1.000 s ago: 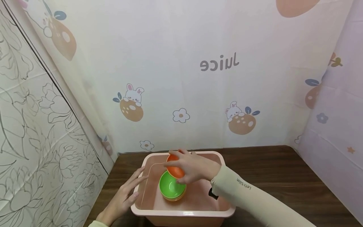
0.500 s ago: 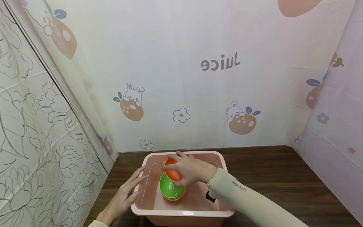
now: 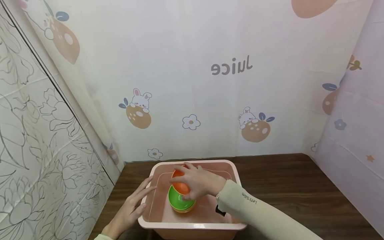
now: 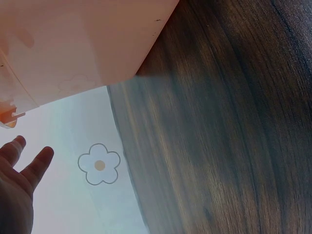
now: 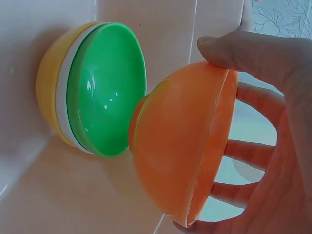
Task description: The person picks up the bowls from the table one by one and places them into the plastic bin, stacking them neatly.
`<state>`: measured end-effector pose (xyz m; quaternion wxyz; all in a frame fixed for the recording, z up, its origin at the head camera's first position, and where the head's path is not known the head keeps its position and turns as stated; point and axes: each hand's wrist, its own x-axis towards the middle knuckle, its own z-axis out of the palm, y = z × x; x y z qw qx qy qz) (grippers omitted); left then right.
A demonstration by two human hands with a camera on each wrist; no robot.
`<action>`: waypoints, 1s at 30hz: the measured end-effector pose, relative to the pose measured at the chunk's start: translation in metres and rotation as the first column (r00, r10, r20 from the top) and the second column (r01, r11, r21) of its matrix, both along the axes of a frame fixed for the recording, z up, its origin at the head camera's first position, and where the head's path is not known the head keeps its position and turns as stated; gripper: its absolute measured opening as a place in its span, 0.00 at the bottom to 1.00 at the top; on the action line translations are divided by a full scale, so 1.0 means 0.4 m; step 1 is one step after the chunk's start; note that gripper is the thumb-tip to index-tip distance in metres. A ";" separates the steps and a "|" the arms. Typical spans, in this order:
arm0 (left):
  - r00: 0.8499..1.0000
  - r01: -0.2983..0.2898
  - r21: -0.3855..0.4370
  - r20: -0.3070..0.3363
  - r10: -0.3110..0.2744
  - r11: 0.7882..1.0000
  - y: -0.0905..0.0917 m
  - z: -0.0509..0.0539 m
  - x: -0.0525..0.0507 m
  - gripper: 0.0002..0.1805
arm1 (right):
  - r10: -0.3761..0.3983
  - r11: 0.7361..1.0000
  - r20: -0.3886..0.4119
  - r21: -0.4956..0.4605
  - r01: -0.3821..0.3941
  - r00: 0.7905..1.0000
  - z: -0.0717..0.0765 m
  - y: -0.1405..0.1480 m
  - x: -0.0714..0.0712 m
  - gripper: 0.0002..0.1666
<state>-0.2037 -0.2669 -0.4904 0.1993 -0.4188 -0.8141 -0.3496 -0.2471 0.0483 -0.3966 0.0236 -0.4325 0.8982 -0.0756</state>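
Note:
My right hand [image 3: 200,181] grips an orange bowl [image 5: 178,141] by its rim, thumb on one side and fingers spread along the other. Just below it, a green bowl [image 5: 109,92] sits inside a white bowl [image 5: 62,95], which rests in a yellow bowl [image 5: 48,80]. This stack stands on the floor of a pink plastic tub [image 3: 198,225]. The orange bowl is tilted, its base close to the green bowl's rim; whether they touch I cannot tell. At the tub's left rim, my left hand [image 3: 131,205] lies with fingers extended over the edge.
The tub stands on a dark wooden table [image 3: 279,186], near its back edge. Behind it hangs a pale printed curtain [image 3: 192,83]. A patterned panel [image 3: 39,140] closes off the left side, and another curtain [image 3: 357,140] the right.
My right hand has carried the orange bowl slightly left and down, closer over the green bowl. The left hand and the tub stay where they were.

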 end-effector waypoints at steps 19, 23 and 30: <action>1.000 -0.016 -0.008 0.022 0.016 1.000 -0.003 0.004 0.004 0.27 | 0.045 0.994 0.025 0.095 -0.048 0.999 -0.031 -0.025 0.005 0.40; 0.999 -0.022 -0.015 0.035 0.022 1.000 -0.001 0.007 0.006 0.28 | 0.048 0.995 0.040 0.090 -0.052 0.998 -0.035 -0.031 0.005 0.40; 0.998 -0.030 -0.021 0.055 0.031 0.999 0.001 0.006 0.006 0.28 | 0.098 0.988 -0.018 0.124 -0.095 0.995 -0.052 -0.048 0.004 0.39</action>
